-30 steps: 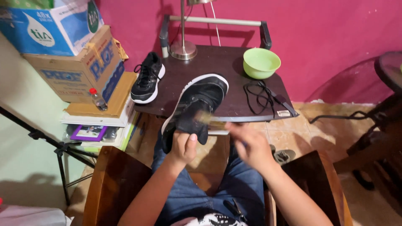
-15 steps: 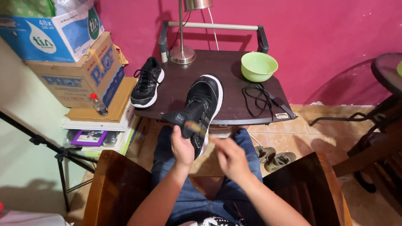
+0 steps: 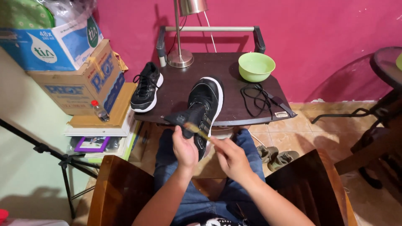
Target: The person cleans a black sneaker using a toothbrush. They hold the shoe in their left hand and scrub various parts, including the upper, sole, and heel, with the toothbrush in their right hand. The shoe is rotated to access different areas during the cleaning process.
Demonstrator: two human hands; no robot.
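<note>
1. Far left of the hands: stacked cardboard boxes [image 3: 75, 71], a small bottle [image 3: 99, 111] at their base, a tripod [image 3: 63, 161] lower left.
2. Up and left of the left hand: second black sneaker [image 3: 146, 87] sitting at the left edge of the dark table [image 3: 217, 71], toe toward the person, well apart from both hands.
3. Left hand [image 3: 185, 150]: fingers curled shut around the heel end of the held black sneaker [image 3: 204, 106], gripping near the pulled-out tongue.
4. Held sneaker: just above both hands, over the table's front edge. Long axis runs away from the person, tilted slightly right; white-rimmed toe points toward the far wall, heel toward the lap.
5. Right hand [image 3: 231, 158]: just beside the left hand, fingers pinched on a thin yellowish stick-like tool [image 3: 197, 130], tip touching the sneaker's side. Tool type too blurred to tell.
6. Up and right of the right hand: black cord [image 3: 255, 94] on the table, green bowl [image 3: 256, 66] beyond it.
7. Right of the right hand, on the floor: pair of olive shoes [image 3: 276, 155].
</note>
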